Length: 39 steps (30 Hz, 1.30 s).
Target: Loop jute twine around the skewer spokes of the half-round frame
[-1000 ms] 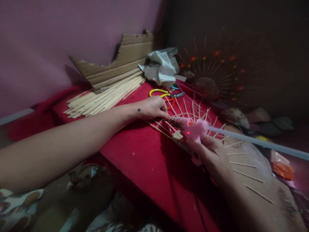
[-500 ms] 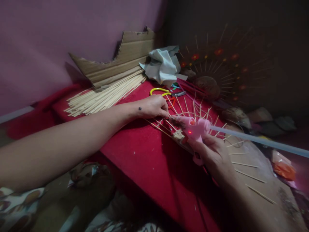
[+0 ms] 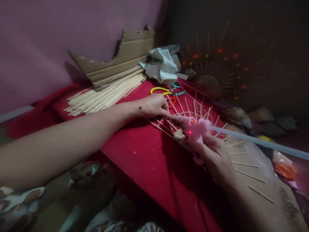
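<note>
My right hand [image 3: 213,151] is wrapped round the handle of a pink glue gun [image 3: 199,129], whose small red light is lit. A long translucent glue stick [image 3: 256,139] juts from its back. The gun's dirty nozzle points left, close to the fingertips of my left hand [image 3: 156,106]. Those fingers are pinched together at the thin sticks; what exactly they hold is hidden. The sticks [image 3: 187,106] fan out around a small tan woven piece [image 3: 179,134], with a thin strand curving across them.
Yellow-handled scissors [image 3: 160,91] lie behind my left hand on the red table [image 3: 137,167]. A bundle of pale sticks [image 3: 106,93], torn cardboard [image 3: 135,45] and a crumpled light cloth [image 3: 164,64] are at the back. A flowered stick wreath [image 3: 219,51] stands at the back right.
</note>
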Motion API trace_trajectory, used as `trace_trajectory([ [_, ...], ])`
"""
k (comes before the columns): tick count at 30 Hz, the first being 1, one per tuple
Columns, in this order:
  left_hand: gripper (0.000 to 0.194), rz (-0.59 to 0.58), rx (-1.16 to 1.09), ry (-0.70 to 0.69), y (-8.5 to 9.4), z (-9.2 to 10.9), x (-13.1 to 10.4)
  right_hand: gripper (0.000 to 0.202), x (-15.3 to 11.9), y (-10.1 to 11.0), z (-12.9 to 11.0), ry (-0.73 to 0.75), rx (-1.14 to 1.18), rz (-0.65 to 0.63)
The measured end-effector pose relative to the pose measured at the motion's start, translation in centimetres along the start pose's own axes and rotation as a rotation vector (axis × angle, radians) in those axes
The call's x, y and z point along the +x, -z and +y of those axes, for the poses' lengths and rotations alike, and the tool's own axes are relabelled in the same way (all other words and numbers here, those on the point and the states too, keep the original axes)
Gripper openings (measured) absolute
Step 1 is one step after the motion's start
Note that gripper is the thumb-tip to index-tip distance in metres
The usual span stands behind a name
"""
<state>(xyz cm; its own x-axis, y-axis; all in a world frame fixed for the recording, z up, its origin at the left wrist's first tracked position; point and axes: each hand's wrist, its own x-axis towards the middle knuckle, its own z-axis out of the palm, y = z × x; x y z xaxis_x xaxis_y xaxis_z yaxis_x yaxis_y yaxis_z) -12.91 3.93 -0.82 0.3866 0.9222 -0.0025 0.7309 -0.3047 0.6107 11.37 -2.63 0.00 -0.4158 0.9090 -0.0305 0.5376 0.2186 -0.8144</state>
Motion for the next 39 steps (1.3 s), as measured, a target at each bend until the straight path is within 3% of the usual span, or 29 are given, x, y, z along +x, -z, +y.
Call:
trace_trajectory([
  [39,0.022,0.005,0.001,-0.018,-0.1,-0.24,0.11,0.027,-0.06,-0.05,-0.44,0.013,-0.061,0.008],
])
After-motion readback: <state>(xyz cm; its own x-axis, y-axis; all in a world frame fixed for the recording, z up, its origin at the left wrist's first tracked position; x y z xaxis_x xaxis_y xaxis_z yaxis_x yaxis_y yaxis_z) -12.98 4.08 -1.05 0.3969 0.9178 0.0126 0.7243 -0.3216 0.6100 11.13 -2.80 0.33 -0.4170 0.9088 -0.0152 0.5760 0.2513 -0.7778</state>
